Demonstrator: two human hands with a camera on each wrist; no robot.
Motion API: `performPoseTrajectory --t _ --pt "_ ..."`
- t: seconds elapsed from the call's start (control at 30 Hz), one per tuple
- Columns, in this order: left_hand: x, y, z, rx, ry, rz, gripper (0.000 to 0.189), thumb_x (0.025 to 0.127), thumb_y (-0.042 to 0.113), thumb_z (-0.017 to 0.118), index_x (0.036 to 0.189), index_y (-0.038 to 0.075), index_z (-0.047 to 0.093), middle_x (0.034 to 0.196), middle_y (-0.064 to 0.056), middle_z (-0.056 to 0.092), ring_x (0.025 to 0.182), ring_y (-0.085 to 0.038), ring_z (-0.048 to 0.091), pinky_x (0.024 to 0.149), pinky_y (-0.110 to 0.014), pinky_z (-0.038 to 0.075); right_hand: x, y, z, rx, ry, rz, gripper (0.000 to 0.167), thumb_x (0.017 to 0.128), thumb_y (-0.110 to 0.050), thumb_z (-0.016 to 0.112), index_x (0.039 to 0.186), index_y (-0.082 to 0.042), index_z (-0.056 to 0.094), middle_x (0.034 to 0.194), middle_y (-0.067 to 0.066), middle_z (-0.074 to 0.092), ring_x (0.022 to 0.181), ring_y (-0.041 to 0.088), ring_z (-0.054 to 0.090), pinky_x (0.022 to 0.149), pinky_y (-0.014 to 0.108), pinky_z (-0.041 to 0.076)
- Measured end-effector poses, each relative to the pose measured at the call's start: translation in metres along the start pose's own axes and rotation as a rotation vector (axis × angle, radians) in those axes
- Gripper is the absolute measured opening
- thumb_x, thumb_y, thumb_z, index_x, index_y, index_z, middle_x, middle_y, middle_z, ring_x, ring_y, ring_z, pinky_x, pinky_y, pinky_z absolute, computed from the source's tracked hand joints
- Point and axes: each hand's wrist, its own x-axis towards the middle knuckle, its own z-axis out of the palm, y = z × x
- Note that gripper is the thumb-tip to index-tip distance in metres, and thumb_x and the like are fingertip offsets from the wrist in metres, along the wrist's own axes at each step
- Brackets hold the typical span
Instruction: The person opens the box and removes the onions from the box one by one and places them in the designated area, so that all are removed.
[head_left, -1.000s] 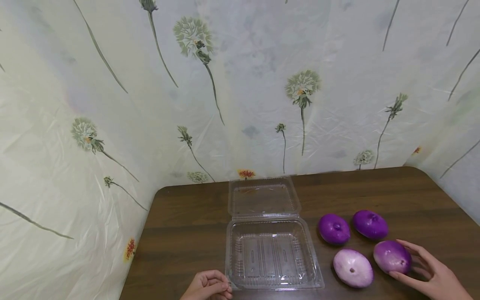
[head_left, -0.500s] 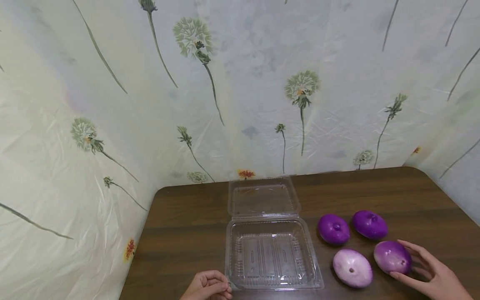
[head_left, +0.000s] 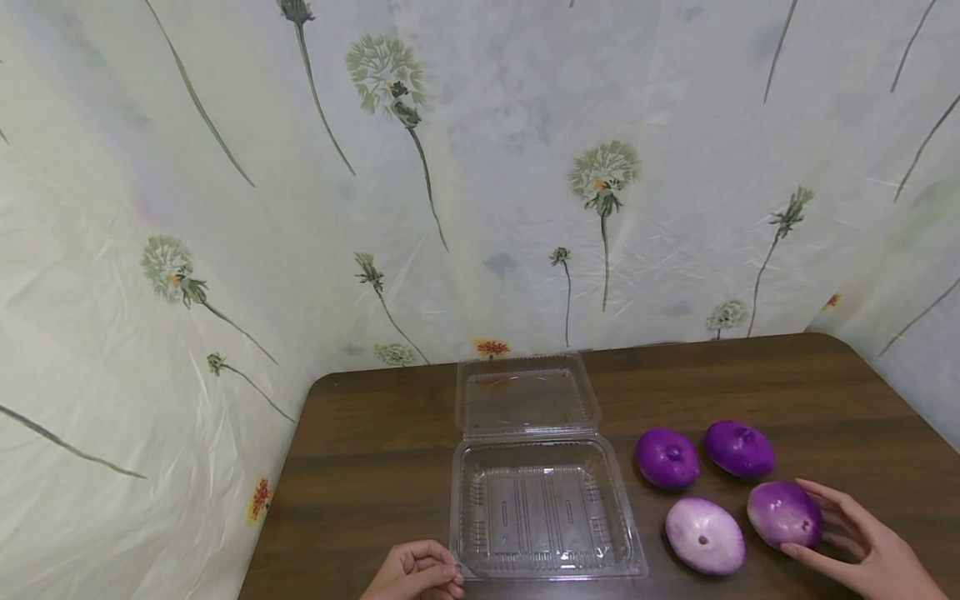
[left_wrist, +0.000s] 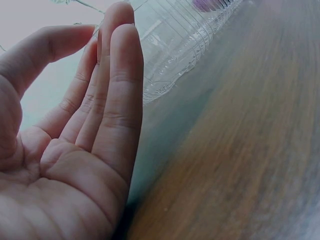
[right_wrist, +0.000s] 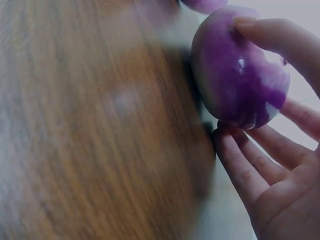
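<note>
A clear plastic clamshell container [head_left: 546, 508] lies with its lid folded back on the brown table. My left hand [head_left: 422, 572] pinches the near left corner of its rim between thumb and fingers; in the left wrist view the thumb and fingertips come together at the container's edge. My right hand [head_left: 862, 542] grips a smooth, glossy purple onion [head_left: 784, 515], thumb on the near side and fingers on the far side. It appears to rest on the table. Beside it lies a paler onion [head_left: 706, 536], its whitish end with a small brown spot showing.
Two deeper purple onions [head_left: 667, 458] sit behind, between the container and my right hand. The lid [head_left: 528, 393] reaches the table's back edge. A flowered plastic sheet [head_left: 480, 208] hangs around the back and sides of the table [head_left: 360, 483].
</note>
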Motion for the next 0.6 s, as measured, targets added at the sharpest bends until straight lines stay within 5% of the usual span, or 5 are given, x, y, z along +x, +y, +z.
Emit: performPoseTrajectory --t 0.37,0.6 --pt "0.0000 0.0000 0.0007 -0.003 0.010 -0.011 0.010 0.100 0.009 0.066 0.100 0.017 0.071 0.095 0.007 0.079 0.087 -0.004 0.076 0.079 -0.018 0.063 0.0006 -0.0015 0.0008 -0.008 0.029 -0.022 0.082 0.086 -0.018 0.085 0.154 -0.008 0.041 0.131 -0.046 0.036 0.110 -0.036 0.035 0.075 0.000 0.049" --pt "0.0015 -0.0012 0.0006 -0.022 -0.021 0.027 0.015 0.101 0.005 0.062 0.102 0.016 0.071 0.098 0.005 0.079 0.090 -0.006 0.077 0.081 -0.019 0.063 0.0025 -0.0072 -0.0004 -0.030 0.088 -0.119 0.082 0.083 -0.012 0.088 0.152 -0.007 0.044 0.137 -0.043 0.040 0.116 -0.034 0.036 0.081 -0.006 0.042"
